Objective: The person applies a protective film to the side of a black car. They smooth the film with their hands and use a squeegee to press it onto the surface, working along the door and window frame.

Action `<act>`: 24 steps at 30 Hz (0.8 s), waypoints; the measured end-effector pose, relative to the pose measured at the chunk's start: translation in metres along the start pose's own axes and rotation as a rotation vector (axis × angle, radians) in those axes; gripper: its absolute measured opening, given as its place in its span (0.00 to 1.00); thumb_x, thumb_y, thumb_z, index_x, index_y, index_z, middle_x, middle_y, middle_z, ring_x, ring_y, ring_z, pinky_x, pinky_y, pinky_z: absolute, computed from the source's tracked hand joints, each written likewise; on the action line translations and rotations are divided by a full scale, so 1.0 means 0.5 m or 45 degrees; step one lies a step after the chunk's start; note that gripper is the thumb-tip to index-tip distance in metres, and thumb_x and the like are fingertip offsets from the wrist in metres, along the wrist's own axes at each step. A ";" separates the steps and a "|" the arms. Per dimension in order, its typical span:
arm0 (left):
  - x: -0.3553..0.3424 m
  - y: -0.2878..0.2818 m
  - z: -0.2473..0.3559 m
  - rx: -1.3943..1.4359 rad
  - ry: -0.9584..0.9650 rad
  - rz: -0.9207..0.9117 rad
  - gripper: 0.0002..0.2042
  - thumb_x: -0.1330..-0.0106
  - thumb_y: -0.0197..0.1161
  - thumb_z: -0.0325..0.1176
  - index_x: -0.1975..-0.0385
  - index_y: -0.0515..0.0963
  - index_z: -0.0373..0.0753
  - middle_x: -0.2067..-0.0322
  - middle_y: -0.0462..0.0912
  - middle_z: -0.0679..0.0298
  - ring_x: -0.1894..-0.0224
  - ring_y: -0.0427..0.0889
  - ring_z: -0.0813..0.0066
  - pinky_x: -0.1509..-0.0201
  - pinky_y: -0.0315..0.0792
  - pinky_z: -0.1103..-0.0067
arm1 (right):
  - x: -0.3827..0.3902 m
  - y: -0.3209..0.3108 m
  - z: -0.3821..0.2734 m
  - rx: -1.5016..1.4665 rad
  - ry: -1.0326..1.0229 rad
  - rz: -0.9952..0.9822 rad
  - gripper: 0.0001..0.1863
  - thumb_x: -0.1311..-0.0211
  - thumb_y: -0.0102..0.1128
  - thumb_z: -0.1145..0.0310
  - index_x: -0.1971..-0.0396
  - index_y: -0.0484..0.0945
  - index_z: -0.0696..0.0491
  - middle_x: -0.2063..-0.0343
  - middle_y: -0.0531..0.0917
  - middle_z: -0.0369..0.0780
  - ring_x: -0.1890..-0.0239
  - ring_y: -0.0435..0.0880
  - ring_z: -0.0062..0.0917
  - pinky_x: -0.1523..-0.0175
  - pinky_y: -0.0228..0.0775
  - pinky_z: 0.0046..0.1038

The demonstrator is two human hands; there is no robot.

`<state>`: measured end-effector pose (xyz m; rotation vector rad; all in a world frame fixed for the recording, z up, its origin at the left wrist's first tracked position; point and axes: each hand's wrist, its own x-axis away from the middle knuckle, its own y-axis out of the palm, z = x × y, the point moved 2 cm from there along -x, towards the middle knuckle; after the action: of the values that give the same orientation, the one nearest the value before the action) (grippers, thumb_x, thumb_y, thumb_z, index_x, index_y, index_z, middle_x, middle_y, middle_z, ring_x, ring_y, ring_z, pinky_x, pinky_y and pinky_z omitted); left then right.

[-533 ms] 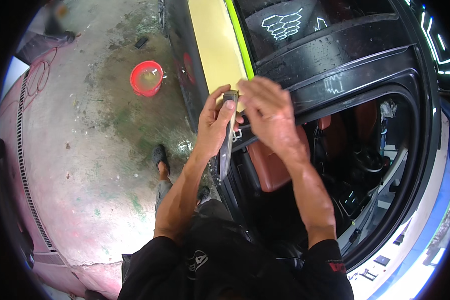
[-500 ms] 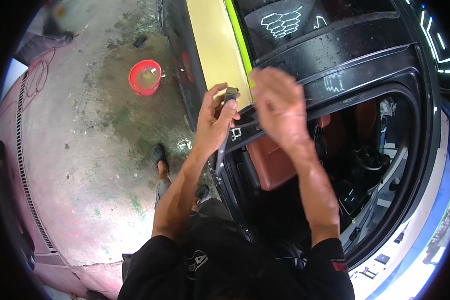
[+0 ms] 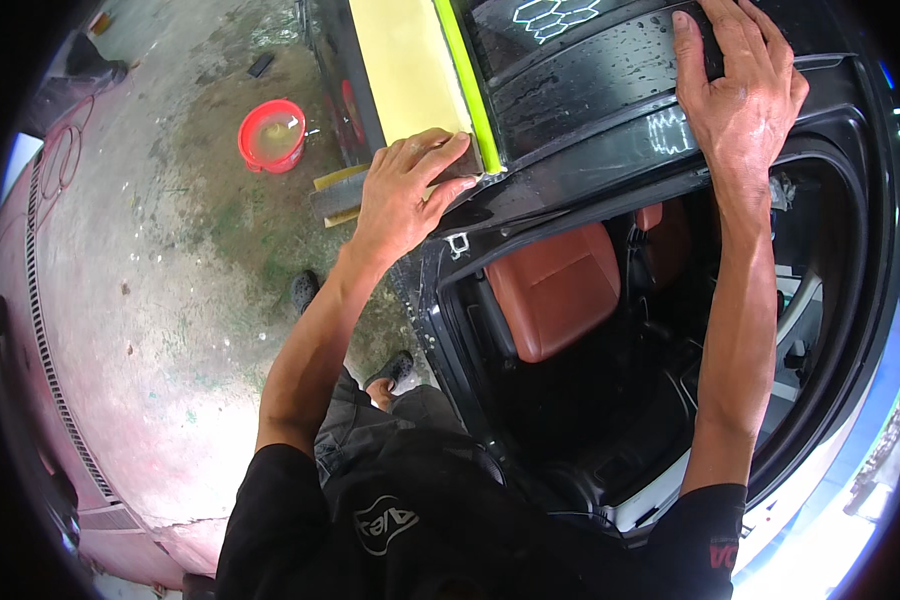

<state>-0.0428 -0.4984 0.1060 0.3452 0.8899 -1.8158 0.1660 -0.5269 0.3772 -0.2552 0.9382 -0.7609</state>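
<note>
My left hand [image 3: 410, 190] grips a long, flat dark block [image 3: 335, 200] with pale edges, which lies crosswise over the lower end of a pale yellow coated strip [image 3: 410, 70] on the black car body. Bright yellow-green tape [image 3: 470, 90] runs along that strip's right edge. My right hand [image 3: 735, 90] rests on the wet black roof [image 3: 590, 80] with its fingers apart, holding nothing, to the right of the tape and above the open rear of the car.
A red bucket [image 3: 270, 135] of cloudy liquid stands on the stained floor, near a small dark object [image 3: 260, 64]. A hose [image 3: 70, 160] and a drain grate [image 3: 45, 330] lie at the left. Brown seats [image 3: 550, 290] show inside the car below my hands.
My left hand has turned the block from upright in the air to crosswise on the yellow strip. My right hand has moved up and rightward onto the roof, away from the block.
</note>
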 end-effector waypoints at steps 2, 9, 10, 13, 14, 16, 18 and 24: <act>0.005 0.000 0.011 -0.037 -0.030 0.002 0.26 0.37 0.76 0.36 0.38 0.80 0.47 0.43 0.83 0.61 0.45 0.82 0.57 0.43 0.73 0.65 | 0.004 0.002 -0.004 -0.045 -0.019 0.090 0.17 0.42 0.71 0.73 0.51 0.85 0.55 0.52 0.88 0.40 0.41 0.81 0.40 0.41 0.67 0.42; 0.011 -0.001 0.020 -0.211 0.046 0.037 0.23 0.33 0.72 0.40 0.39 0.80 0.44 0.44 0.85 0.61 0.47 0.82 0.57 0.44 0.73 0.65 | 0.016 0.021 -0.002 -0.035 -0.088 0.259 0.15 0.39 0.70 0.70 0.52 0.86 0.54 0.55 0.88 0.41 0.43 0.82 0.37 0.42 0.68 0.39; 0.014 0.001 0.015 -0.230 0.049 0.055 0.23 0.33 0.72 0.40 0.39 0.80 0.45 0.44 0.85 0.61 0.47 0.82 0.58 0.44 0.73 0.64 | 0.016 0.022 -0.002 -0.015 -0.071 0.240 0.15 0.39 0.70 0.70 0.52 0.86 0.54 0.55 0.88 0.41 0.42 0.82 0.37 0.42 0.67 0.39; -0.023 0.007 -0.025 -0.268 0.075 0.143 0.23 0.33 0.72 0.41 0.39 0.81 0.46 0.42 0.85 0.64 0.46 0.83 0.60 0.40 0.71 0.64 | 0.019 0.021 0.002 0.048 -0.034 0.190 0.15 0.39 0.70 0.69 0.52 0.86 0.54 0.54 0.87 0.42 0.42 0.82 0.36 0.42 0.67 0.39; -0.040 0.004 -0.024 -0.274 0.060 0.151 0.22 0.33 0.72 0.41 0.39 0.81 0.47 0.43 0.85 0.64 0.46 0.83 0.61 0.37 0.69 0.65 | 0.021 0.023 0.006 0.063 -0.029 0.185 0.15 0.39 0.70 0.69 0.52 0.86 0.53 0.54 0.87 0.42 0.42 0.82 0.36 0.41 0.67 0.39; -0.027 0.012 -0.009 -0.300 0.090 0.177 0.22 0.34 0.72 0.39 0.40 0.82 0.47 0.44 0.86 0.64 0.47 0.83 0.61 0.38 0.68 0.67 | 0.023 0.025 0.006 0.040 -0.019 0.192 0.14 0.38 0.70 0.68 0.53 0.86 0.53 0.54 0.87 0.42 0.42 0.82 0.36 0.41 0.67 0.39; -0.006 0.028 0.009 -0.243 0.059 0.220 0.22 0.34 0.72 0.38 0.40 0.82 0.47 0.45 0.86 0.64 0.48 0.83 0.62 0.39 0.69 0.67 | 0.024 0.022 -0.001 -0.028 -0.008 0.215 0.14 0.38 0.70 0.68 0.53 0.86 0.53 0.54 0.87 0.42 0.42 0.81 0.35 0.41 0.67 0.38; -0.027 0.021 -0.013 -0.295 0.082 0.244 0.22 0.36 0.73 0.37 0.41 0.82 0.47 0.46 0.87 0.66 0.49 0.82 0.63 0.42 0.69 0.67 | 0.028 0.031 -0.001 0.046 -0.039 0.198 0.15 0.36 0.69 0.66 0.52 0.86 0.54 0.52 0.87 0.42 0.42 0.82 0.35 0.40 0.66 0.38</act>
<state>-0.0289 -0.4866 0.1055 0.3313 1.0634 -1.5159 0.1779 -0.5254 0.3603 -0.1600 0.9036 -0.6287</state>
